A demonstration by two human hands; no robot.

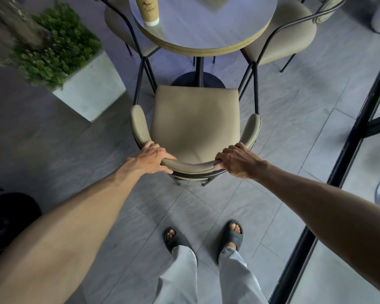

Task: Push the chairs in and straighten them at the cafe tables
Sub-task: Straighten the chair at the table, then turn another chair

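Note:
A beige padded chair (194, 121) with a black metal frame stands in front of me, facing a round cafe table (208, 29). Its seat front lies just short of the table's edge, over the black pedestal base (184, 79). My left hand (154, 155) grips the curved backrest at its left end. My right hand (237, 160) grips the same backrest at its right end. Two more beige chairs sit at the table, one on the left (119, 25) and one on the right (292, 36).
A tall paper cup (148, 9) stands on the table. A concrete planter (90, 88) with a green bush sits to the left of the chair. A black-framed glass wall (355, 137) runs along the right. My sandalled feet (204, 235) stand on grey floor tiles.

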